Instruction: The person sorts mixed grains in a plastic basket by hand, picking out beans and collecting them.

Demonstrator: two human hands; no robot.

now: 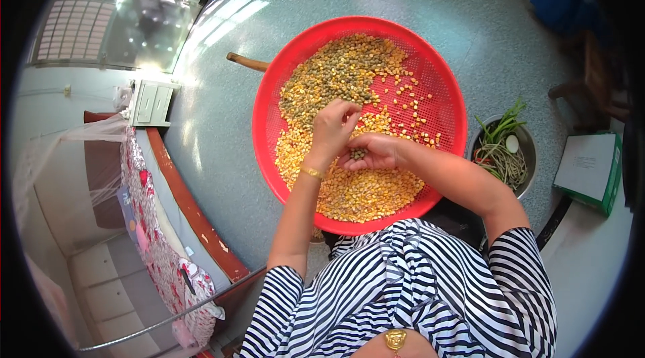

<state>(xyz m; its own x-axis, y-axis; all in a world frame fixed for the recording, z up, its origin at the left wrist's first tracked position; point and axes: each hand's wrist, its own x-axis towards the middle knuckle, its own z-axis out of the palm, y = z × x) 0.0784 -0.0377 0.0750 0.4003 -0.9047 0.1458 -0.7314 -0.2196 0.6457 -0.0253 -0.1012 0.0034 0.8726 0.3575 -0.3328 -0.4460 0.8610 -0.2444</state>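
Head view looks down on a red round sieve tray [440, 75] on the floor, heaped with yellow kernels [356, 190] and greenish kernels [329, 75]. Over its middle, the left hand [332, 126] pinches its fingertips together above the pile. Just right, touching it, the right hand [376, 151] lies cupped open, cradling a few greenish kernels. Farther right stands a metal bowl [527, 149] of green stalks.

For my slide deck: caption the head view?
Left hand picks dark kernels into cupped right hand over red sieve tray.
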